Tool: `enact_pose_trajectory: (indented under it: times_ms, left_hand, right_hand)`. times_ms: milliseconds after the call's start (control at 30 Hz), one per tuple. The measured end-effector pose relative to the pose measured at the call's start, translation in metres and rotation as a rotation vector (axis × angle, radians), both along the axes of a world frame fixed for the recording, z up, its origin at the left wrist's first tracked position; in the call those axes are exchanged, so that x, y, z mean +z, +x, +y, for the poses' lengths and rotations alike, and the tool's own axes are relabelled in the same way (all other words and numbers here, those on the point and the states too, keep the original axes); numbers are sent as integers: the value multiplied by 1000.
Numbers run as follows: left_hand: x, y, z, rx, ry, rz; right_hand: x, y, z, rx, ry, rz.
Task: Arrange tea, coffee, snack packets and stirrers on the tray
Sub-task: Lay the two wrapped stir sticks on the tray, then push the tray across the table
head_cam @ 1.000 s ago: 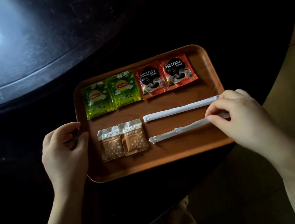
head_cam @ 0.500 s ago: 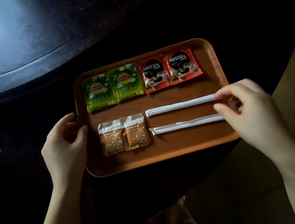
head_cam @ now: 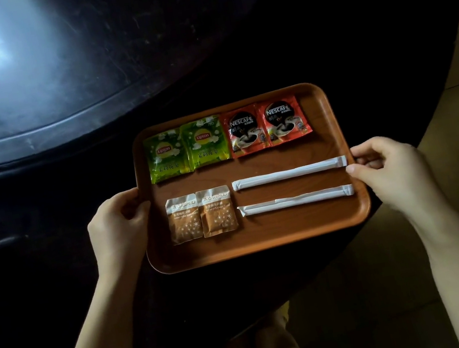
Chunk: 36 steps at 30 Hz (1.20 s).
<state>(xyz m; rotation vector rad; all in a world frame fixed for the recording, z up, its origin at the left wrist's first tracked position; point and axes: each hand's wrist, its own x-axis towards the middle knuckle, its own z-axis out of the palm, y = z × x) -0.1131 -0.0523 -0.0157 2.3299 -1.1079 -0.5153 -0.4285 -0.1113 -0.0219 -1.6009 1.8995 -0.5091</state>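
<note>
Left hand [head_cam: 119, 224] at 9 o'clock, grip closed on the rim of the rounded rectangular brown wooden tray [head_cam: 264, 238], thumb lying over the edge. Right hand [head_cam: 390, 173] at 3 o'clock, grip likewise pinching the opposite rim, thumb tip just beside the wrapper ends. On the tray: two green Lipton tea packets [head_cam: 187, 149] at 11 o'clock; two red Nescafé coffee packets [head_cam: 267, 125] at 1 o'clock, edges overlapping; two small brown-and-white sugar sachets [head_cam: 201, 215] at 7 o'clock; two white paper-wrapped stirrers [head_cam: 289, 172] lying parallel, apart, at 4 o'clock. The tray rests near the edge of a dark round surface [head_cam: 52, 82].
</note>
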Motion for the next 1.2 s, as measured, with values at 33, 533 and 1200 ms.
enact_pose_trajectory:
  times_ms: [33, 533, 1200]
  left_hand:
    - [1, 0, 0, 2, -2, 11]
    - [16, 5, -13, 166, 129, 282]
    - [77, 13, -10, 284, -141, 662]
  right_hand:
    - [2, 1, 0, -2, 10, -5]
    - [23, 6, -9, -111, 182, -63]
    - [121, -2, -38, -28, 55, -81]
